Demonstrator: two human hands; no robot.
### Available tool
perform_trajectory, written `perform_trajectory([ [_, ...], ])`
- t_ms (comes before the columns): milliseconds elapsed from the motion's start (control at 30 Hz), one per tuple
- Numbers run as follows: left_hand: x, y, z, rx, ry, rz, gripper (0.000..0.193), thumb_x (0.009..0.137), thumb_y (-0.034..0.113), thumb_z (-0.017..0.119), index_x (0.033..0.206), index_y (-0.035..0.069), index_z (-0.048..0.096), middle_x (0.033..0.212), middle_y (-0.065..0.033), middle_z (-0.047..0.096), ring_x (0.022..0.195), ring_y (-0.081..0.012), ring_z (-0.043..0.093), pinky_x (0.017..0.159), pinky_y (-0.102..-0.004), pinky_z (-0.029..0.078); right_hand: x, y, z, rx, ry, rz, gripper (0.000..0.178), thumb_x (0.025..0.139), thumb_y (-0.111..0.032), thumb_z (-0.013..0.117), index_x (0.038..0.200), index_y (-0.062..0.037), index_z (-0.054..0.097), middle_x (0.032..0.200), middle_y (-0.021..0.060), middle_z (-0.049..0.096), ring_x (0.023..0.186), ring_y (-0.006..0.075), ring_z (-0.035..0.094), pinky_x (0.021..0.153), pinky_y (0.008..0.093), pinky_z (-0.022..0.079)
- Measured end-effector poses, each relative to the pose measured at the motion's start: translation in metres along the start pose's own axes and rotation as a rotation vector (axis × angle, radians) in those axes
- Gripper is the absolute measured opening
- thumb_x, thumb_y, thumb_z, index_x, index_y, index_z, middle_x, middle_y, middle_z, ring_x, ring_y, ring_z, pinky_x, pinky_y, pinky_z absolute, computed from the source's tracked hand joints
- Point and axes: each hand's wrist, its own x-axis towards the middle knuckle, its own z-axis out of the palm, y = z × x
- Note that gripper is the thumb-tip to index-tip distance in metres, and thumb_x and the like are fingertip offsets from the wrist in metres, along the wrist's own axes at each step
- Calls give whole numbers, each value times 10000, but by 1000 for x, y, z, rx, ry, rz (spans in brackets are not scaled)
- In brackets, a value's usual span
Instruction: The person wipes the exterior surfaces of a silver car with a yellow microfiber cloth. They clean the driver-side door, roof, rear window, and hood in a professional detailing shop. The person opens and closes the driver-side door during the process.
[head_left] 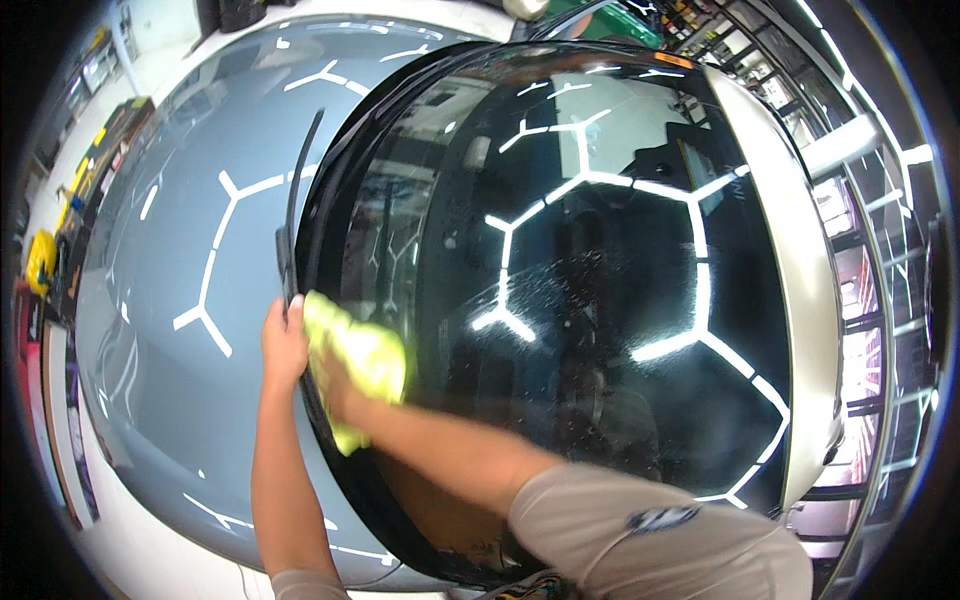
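Observation:
My left hand [286, 342] is closed around the lower part of a black windshield wiper [297, 200], which stands lifted off the glass along the windshield's base. Just to the right of it, my right hand [343, 388] presses a bright yellow-green cloth [362, 352] onto the lower edge of the dark windshield [600, 290]. The cloth is bunched and slightly blurred, and it covers part of the fingers. Fine droplets or streaks show on the middle of the glass.
The car's glossy grey-blue hood [190, 270] spreads out on the left. Beyond the windshield's right side runs a pale beige roof edge [770, 250]. Hexagonal ceiling lights reflect in glass and paint. A yellow object [41, 262] and equipment stand at the far left; shelving rises at upper right.

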Motion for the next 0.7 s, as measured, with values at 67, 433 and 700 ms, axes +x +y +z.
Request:
perform_trajectory([
  [67, 0, 9, 1, 48, -13, -11, 361, 982, 341, 509, 807, 40, 416, 611, -16, 389, 482, -92, 408, 423, -286, 382, -11, -17, 2, 38, -30, -96, 568, 934, -497, 390, 1387, -164, 468, 1443, 161, 416, 1342, 381, 346, 1101, 544, 217],
  [433, -11, 10, 6, -56, -23, -72, 374, 985, 346, 503, 779, 53, 397, 582, -13, 384, 450, -100, 385, 403, -291, 344, -367, 362, -241, -461, 46, 1311, 633, 926, -538, 365, 1460, -197, 364, 1520, 153, 302, 1404, 429, 222, 1123, 574, 147],
  [700, -13, -3, 4, -96, -22, -82, 387, 991, 358, 488, 767, 63, 374, 587, -8, 370, 490, -88, 393, 421, -280, 345, -109, 154, -103, -201, -17, 542, 604, 930, -552, 374, 1430, -215, 407, 1494, 153, 342, 1374, 415, 279, 1105, 572, 197],
])
